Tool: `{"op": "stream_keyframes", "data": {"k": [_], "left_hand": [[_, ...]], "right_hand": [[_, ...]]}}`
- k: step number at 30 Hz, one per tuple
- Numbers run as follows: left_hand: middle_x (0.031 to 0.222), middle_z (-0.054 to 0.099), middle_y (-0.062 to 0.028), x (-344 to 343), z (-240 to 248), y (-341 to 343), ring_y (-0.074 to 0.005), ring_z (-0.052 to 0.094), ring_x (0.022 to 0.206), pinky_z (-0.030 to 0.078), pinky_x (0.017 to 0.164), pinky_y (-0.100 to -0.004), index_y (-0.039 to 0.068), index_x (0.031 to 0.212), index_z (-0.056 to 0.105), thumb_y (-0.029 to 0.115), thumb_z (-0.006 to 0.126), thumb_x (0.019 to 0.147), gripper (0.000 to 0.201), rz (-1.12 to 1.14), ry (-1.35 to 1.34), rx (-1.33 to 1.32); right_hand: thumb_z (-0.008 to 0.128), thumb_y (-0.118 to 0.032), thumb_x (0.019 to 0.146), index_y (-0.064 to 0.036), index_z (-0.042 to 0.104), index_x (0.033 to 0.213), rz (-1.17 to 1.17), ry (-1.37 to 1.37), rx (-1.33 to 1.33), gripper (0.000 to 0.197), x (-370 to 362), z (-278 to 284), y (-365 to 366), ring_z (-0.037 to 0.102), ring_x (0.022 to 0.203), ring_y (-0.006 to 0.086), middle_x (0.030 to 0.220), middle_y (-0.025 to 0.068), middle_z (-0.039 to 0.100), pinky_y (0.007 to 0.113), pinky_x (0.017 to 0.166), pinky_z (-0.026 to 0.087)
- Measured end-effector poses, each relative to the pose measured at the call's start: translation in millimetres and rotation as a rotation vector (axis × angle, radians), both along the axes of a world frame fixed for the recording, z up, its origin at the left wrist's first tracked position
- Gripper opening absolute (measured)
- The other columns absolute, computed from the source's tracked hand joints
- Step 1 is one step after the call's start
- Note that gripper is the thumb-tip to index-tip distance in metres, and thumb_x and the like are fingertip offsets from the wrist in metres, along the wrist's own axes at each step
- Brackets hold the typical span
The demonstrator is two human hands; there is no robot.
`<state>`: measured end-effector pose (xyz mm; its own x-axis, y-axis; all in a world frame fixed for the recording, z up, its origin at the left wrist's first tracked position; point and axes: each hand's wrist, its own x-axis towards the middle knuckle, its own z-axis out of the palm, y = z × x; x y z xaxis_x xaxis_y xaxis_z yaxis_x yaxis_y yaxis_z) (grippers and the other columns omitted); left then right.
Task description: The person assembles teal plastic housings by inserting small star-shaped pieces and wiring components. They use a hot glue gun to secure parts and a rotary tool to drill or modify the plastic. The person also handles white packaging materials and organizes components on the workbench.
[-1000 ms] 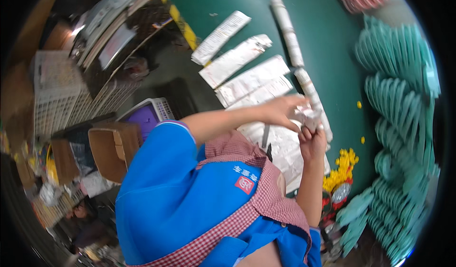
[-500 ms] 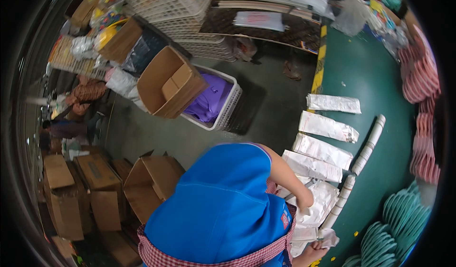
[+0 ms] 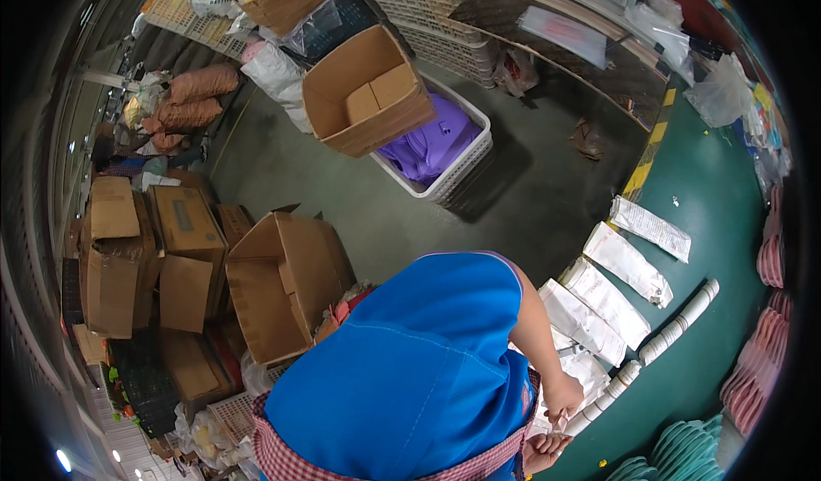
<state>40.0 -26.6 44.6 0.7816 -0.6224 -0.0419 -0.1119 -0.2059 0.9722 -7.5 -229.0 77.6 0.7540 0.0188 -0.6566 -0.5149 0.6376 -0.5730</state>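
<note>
Workshop | open cardboard boxes [image 3: 291,284] | stacked crates [image 3: 440,11] | green worktable [image 3: 727,216]

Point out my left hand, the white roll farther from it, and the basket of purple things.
Left hand [image 3: 564,394]: head view, its back.
Farther white roll [image 3: 680,323]: head view, its middle.
Basket [image 3: 464,166]: head view, right wall.

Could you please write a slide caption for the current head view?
Left hand and right hand close together near flat white packets and slim white cylinders on a green table.
</note>
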Motion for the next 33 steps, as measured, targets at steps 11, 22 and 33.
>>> {"op": "stream_keyframes", "data": {"k": [11, 22, 33], "left_hand": [[0.149, 0.026, -0.0179, 0.0, -43.9, 18.9, -0.0349, 0.022, 0.139, 0.024, 0.107, -0.0556, 0.021, 0.14, 0.042, 0.029, 0.067, 0.069, 0.075, -0.39, -0.339, 0.401], [0.127, 0.046, -0.0162, 214.3, -116.7, 237.2, -0.0355, 0.044, 0.12, 0.039, 0.096, -0.0499, 0.018, 0.146, 0.025, 0.024, 0.062, 0.082, 0.074, 0.744, -0.035, 1.198], [0.104, 0.063, -0.0113, 88.9, 53.6, 127.1, -0.02, 0.066, 0.089, 0.055, 0.081, -0.0329, 0.0, 0.125, 0.047, 0.01, 0.062, 0.079, 0.05, 0.035, 1.082, -0.942]], "right_hand": [[0.037, -0.01, 0.099, -0.0036, 0.044, 0.127, -0.354, -0.032, -0.048, 0.029, 0.8, -1.3, -35.6, 0.031, 0.051, 0.0047, 0.064, -0.0051, 0.034, 0.018, 0.045, 0.032], [0.051, -0.019, 0.097, -0.004, 0.051, 0.113, -0.351, -0.054, -0.154, 0.022, -35.3, 26.4, 25.1, 0.037, 0.059, 0.0053, 0.069, -0.0053, 0.036, 0.019, 0.05, 0.032], [0.061, -0.006, 0.089, 0.0043, 0.064, 0.102, -0.058, -0.555, -0.843, 0.017, 62.2, 58.2, 118.1, 0.058, 0.073, 0.0121, 0.082, 0.0039, 0.06, 0.024, 0.064, 0.048]]}}
